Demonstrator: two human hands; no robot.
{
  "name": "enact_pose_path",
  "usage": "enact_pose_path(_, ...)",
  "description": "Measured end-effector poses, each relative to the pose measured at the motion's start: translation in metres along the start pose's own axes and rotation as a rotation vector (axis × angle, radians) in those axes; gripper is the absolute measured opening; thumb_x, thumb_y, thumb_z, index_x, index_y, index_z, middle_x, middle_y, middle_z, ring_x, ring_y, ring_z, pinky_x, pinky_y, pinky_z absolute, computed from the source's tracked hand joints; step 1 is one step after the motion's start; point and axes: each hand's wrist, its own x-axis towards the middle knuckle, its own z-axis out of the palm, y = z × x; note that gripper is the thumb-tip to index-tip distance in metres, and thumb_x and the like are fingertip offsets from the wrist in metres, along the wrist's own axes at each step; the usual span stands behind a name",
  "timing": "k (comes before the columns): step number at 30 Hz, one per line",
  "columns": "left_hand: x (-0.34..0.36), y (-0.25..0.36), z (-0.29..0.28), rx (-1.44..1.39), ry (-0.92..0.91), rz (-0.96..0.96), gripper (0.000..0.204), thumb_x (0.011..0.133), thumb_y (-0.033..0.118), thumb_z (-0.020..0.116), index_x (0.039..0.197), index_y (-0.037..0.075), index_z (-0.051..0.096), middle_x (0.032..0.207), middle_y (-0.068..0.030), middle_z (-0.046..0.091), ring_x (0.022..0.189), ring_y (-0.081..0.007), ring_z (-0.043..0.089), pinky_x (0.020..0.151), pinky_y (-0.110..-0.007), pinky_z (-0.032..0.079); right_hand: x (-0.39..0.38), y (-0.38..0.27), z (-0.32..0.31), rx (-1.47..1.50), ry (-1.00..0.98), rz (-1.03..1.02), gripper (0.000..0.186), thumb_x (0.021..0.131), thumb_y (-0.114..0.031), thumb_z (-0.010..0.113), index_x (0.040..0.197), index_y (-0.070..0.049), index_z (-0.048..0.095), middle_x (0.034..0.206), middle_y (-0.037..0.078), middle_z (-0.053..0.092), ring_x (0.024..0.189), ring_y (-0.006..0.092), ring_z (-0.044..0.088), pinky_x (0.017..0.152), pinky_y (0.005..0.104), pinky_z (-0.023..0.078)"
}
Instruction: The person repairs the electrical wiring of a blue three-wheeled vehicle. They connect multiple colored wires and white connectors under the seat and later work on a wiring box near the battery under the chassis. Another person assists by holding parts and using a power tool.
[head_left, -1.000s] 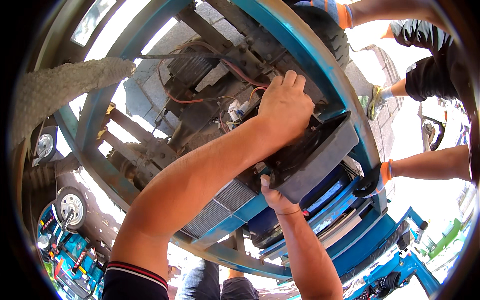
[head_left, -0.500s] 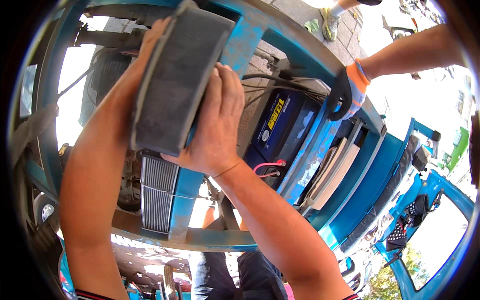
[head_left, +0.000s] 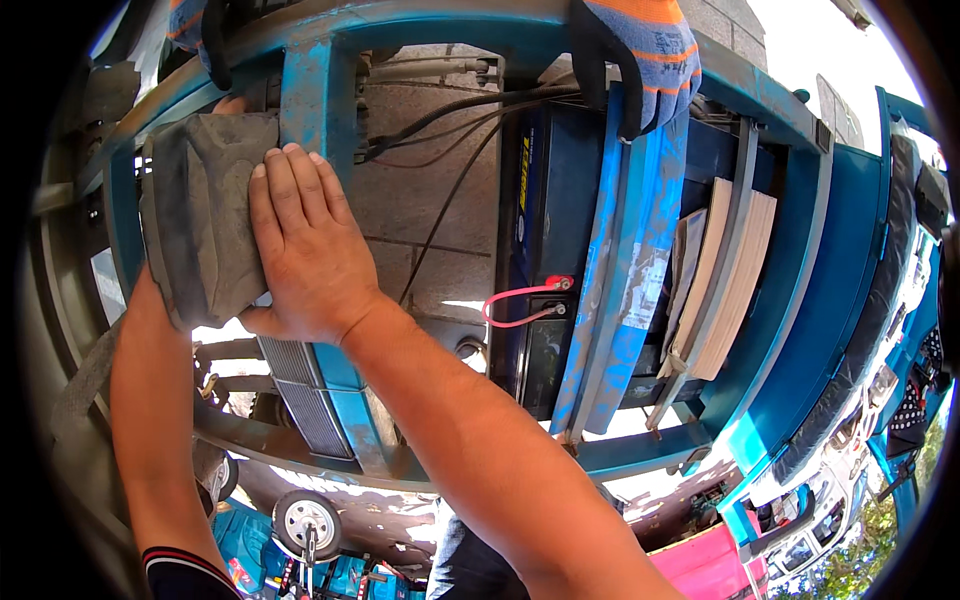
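A dusty dark-grey box-shaped part [head_left: 205, 215] is held between my hands over the left bay of a blue metal frame [head_left: 320, 110]. My right hand [head_left: 310, 225] lies along its right side, fingers pointing away from me and thumb at the lower corner. My left hand [head_left: 230, 104] reaches beneath the part to its far end; only some fingers show there, the rest being hidden. Just nearer than the part, a finned metal block [head_left: 305, 395] sits against a blue crossbar.
Another person's gloved hands rest at the frame's far rail: one glove [head_left: 640, 60] on a blue bar, another glove [head_left: 200, 35] at far left. Dark batteries [head_left: 555, 200] with a pink cable [head_left: 490, 305] stand right of centre. Black cables [head_left: 450, 110] cross the middle bay.
The dark part has moved left and turned, its broad face now showing wrinkled contours. My view has shifted right, and the other person's second glove has come into sight.
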Motion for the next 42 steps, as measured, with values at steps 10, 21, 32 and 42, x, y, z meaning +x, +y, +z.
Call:
enact_pose_path(10, 0.005, -0.040, -0.009, -0.358, -0.103, -0.144, 0.048, 0.106, 0.025, 0.060, 0.149, 0.006, 0.055, 0.143, -0.0116, 0.062, 0.130, -0.0217, 0.060, 0.114, -0.034, 0.046, 0.006, -0.009, -0.008, -0.008, -0.105, 0.019, 0.126, 0.058, -0.051, 0.087, 0.153, 0.015, 0.037, 0.158, 0.033, 0.037, 0.154, 0.0489, 0.029, 0.132, 0.0546, 0.017)
enact_pose_path(21, 0.017, -0.054, 0.016, -0.642, -0.084, -0.203, 0.029, 0.093, 0.020, 0.072, 0.108, -0.004, 0.077, 0.097, -0.0176, 0.078, 0.092, -0.0279, 0.074, 0.084, -0.038, 0.057, -0.001, 0.006, -0.002, -0.274, -0.129, -0.076, 0.121, 0.064, -0.054, 0.091, 0.154, 0.005, 0.036, 0.154, 0.031, 0.036, 0.144, 0.0522, 0.033, 0.119, 0.0611, 0.028)
enact_pose_path(32, -0.041, -0.034, 0.032, -0.319, 0.526, -0.375, 0.051, 0.083, 0.028, 0.088, 0.121, 0.001, 0.067, 0.123, -0.0164, 0.065, 0.125, -0.0383, 0.055, 0.110, -0.046, 0.043, -0.022, 0.011, -0.002, 0.092, -0.372, 0.273, 0.110, 0.078, -0.052, 0.083, 0.159, 0.002, 0.030, 0.158, 0.025, 0.035, 0.146, 0.0439, 0.035, 0.121, 0.0549, 0.029)
enact_pose_path(42, -0.056, -0.016, 0.017, -0.495, 0.297, -0.508, 0.053, 0.083, 0.028, 0.086, 0.123, 0.000, 0.067, 0.115, -0.0202, 0.070, 0.111, -0.0401, 0.065, 0.098, -0.046, 0.051, -0.030, 0.017, -0.002, 0.411, -0.456, 0.556, 0.094, 0.089, -0.045, 0.073, 0.161, -0.002, 0.030, 0.160, 0.019, 0.038, 0.147, 0.0369, 0.039, 0.122, 0.0500, 0.032)
